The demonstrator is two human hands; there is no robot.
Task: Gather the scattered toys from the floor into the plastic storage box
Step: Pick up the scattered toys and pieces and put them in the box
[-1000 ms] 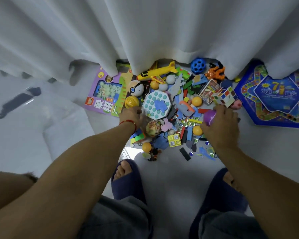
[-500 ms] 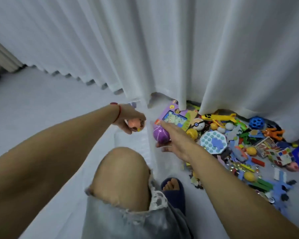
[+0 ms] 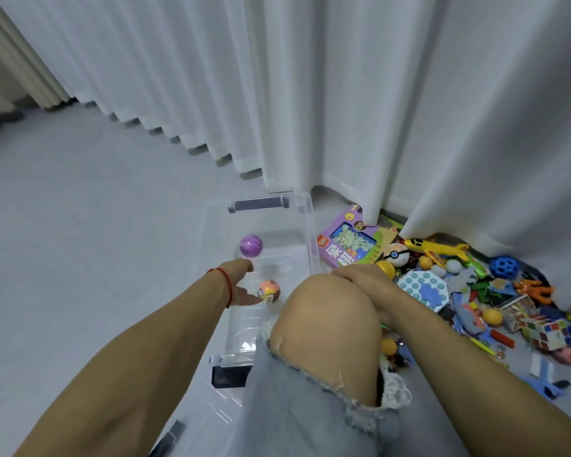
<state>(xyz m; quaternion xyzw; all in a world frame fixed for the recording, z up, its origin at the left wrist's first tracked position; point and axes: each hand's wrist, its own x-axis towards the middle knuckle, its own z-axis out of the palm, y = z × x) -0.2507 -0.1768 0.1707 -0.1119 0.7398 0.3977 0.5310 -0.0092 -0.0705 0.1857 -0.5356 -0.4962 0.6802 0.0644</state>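
- Left hand (image 3: 241, 285), red cord at the wrist, over the clear plastic storage box (image 3: 305, 212): fingers loose and spread, gripping nothing.
- Just off its fingertips, inside the box: a round orange-pink patterned ball (image 3: 269, 289).
- Farther in, near the far end: a smooth, glossy purple ball (image 3: 251, 246), apart from the first.
- Right hand (image 3: 360, 273) beyond the bare knee, at the edge of the toy pile beside a yellow ball (image 3: 385, 268); partly hidden, so cannot tell whether anything is grasped.
- Box itself: transparent, rectangular, ribbed floor, dark latch handles at both ends, standing on pale grey floor against the white pleated curtain (image 3: 310, 94).
- To the right, still scattered on the floor: purple cardboard game box (image 3: 350, 239), yellow plastic airplane (image 3: 439, 249), blue latticed ball (image 3: 503, 267), bubble-dotted octagonal pad (image 3: 422, 290), colour-tiled puzzle cube (image 3: 546, 333).
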